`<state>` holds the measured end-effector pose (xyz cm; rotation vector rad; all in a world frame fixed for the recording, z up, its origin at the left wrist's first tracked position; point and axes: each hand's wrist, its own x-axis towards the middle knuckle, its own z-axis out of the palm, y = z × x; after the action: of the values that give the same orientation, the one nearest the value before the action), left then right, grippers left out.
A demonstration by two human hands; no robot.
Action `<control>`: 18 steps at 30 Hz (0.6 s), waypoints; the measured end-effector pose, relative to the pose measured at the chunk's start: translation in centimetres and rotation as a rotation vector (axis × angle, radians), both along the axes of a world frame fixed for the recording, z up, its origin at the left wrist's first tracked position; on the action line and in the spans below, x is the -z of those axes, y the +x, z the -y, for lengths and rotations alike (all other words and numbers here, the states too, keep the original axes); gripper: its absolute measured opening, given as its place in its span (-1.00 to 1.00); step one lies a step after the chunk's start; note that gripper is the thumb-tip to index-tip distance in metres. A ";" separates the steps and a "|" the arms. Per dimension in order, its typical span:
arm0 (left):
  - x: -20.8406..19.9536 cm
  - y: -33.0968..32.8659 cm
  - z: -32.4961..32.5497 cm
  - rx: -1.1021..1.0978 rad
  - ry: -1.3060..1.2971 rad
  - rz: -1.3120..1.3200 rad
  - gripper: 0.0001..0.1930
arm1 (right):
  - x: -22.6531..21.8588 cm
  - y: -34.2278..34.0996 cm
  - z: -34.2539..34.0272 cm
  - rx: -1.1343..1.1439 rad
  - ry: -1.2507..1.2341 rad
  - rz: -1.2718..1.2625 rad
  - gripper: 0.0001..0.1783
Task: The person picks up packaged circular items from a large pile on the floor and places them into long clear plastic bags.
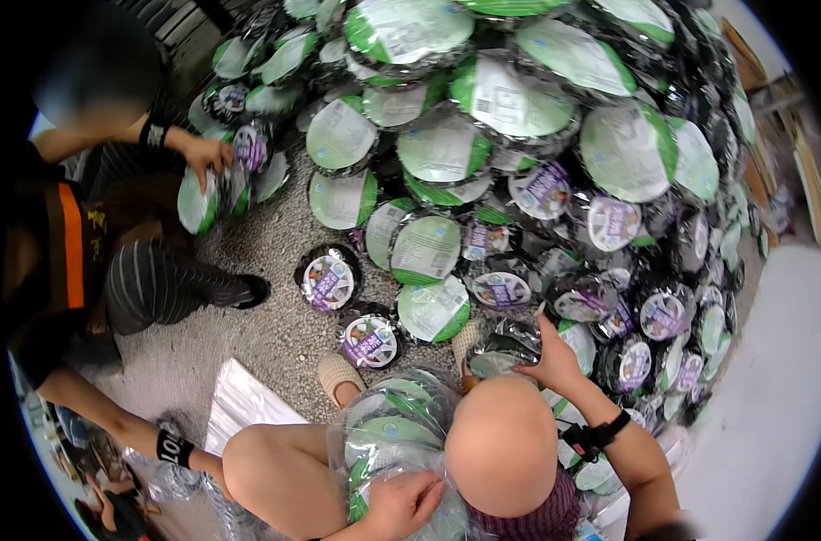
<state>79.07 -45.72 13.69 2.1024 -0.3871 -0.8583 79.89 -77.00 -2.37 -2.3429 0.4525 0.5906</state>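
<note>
My right hand [555, 356] grips a round, dark, film-wrapped package [505, 341] beside my right knee, thumb at its edge. Between my knees stands a clear plastic bag [397, 428] with several round, green-and-white-labelled packages stacked inside. My left hand [401, 505] is curled closed at the bag's near side, with thin film at its fingers. The lower part of the bag is hidden by my legs and hand. Just past my feet lie purple-labelled round packages [370, 341] and a green-and-white one [434, 308].
A tall heap of similar packages [428, 144] fills the far side and right. At left a co-worker's hand [207, 160] holds several packages; the co-worker's other arm [149, 433] reaches toward my left knee. White plastic sheets [244, 401] lie on the rough floor. A pale wall [771, 361] stands right.
</note>
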 end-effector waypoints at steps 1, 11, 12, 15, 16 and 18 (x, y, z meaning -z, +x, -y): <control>-0.1 0.0 0.2 -0.018 0.007 -0.009 -0.84 | -0.1 1.8 -0.2 -0.018 0.007 -0.009 0.08; 0.1 -0.1 -0.4 -0.098 -0.032 0.043 -0.93 | 11.2 9.2 -3.3 0.438 1.143 -0.495 -0.24; 0.1 -0.4 -0.7 -0.091 -0.036 0.037 -0.85 | 10.5 8.7 -3.7 0.481 1.146 -0.470 -0.29; 0.5 -1.2 -1.2 -0.081 -0.045 0.100 -0.91 | 8.3 7.2 -3.0 0.496 1.095 -0.394 -0.33; 0.2 -1.3 -1.2 -0.055 -0.013 0.073 -0.88 | 7.8 6.1 -1.8 0.466 0.957 -0.352 -0.30; 0.6 -1.9 -1.9 -0.111 -0.025 0.096 -0.87 | 3.4 5.5 -1.4 0.345 0.702 -0.275 -0.15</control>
<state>77.17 -43.81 13.13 2.1254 -0.3261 -0.6869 85.41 -75.56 -5.75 -1.4864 0.6340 0.7569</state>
